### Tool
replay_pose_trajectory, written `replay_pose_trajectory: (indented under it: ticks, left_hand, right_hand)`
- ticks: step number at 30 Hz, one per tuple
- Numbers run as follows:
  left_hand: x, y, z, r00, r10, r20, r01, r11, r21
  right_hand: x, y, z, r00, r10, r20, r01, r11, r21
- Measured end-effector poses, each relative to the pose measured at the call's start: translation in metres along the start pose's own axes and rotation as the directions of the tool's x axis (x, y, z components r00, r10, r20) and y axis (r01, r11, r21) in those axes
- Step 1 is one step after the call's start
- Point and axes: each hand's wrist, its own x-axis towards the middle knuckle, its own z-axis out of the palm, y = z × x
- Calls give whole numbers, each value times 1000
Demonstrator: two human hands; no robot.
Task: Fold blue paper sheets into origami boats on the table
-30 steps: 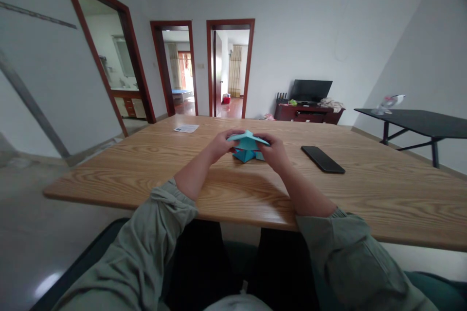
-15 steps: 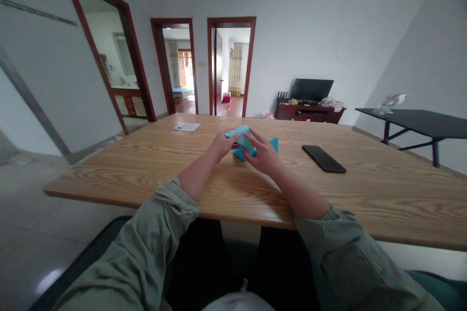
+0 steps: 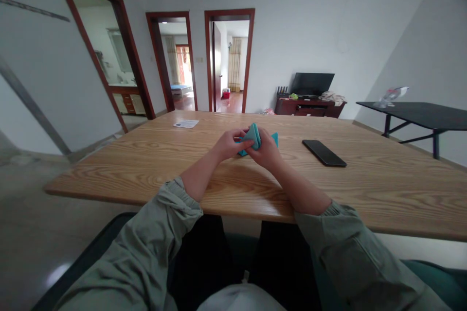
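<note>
Above the wooden table (image 3: 164, 170), both my hands are closed around a light-blue folded piece (image 3: 251, 136) whose triangular end faces me; its material is hard to tell. My left hand (image 3: 228, 145) pinches it from the left, with the thumb across its lower edge. On the other side my right hand (image 3: 268, 149) wraps around it, and its fingers are partly hidden behind the piece. Behind and below the hands lies a darker blue angular thing (image 3: 275, 139), mostly covered, with a pointed part showing at the right.
A black phone-like slab (image 3: 323, 153) lies to the right on the table. Farther off at the left is a white printed card (image 3: 186, 124). A black side table (image 3: 419, 112) with a clear plastic item stands at the right. A television (image 3: 313, 84) sits on a cabinet at the back.
The light-blue piece has turned from lying slanted and broad across my hands to showing its triangular end. My fingers have closed more around it. The view has tilted slightly.
</note>
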Motion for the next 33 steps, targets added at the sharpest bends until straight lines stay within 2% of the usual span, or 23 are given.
replay_pose_trajectory:
  ticks: [5,9,13,18,21,23,25,28,33]
  left_hand:
    - [-2,4,1,993,115,-28,-113,992,63]
    - [-1,10,2,967,230,-114,-194,946,260]
    - [-2,13,0,946,259,-195,-181,922,343]
    - [-3,11,-2,923,198,-329,-89,943,320]
    - [-3,11,1,909,193,-370,-82,951,297]
    - [-5,12,5,925,196,-324,-112,959,261]
    - [-6,15,10,955,208,-212,-160,962,223]
    - [-8,20,14,960,265,-84,-242,945,222]
    - [-6,22,12,950,304,-75,-278,929,246]
  right_hand:
    - [-2,4,3,999,37,-39,-38,999,-33]
    - [-3,11,8,990,76,-122,-82,996,-44]
    - [-4,14,8,972,67,-223,-84,994,-68]
    - [-2,12,3,964,95,-250,-123,987,-100]
    - [-1,10,3,962,106,-250,-151,974,-168]
    - [-1,10,4,964,119,-239,-168,966,-197]
    - [-1,8,5,964,130,-233,-176,967,-187]
    - [-1,5,4,961,152,-232,-178,980,-94]
    - [-1,-5,0,983,137,-124,-105,966,238]
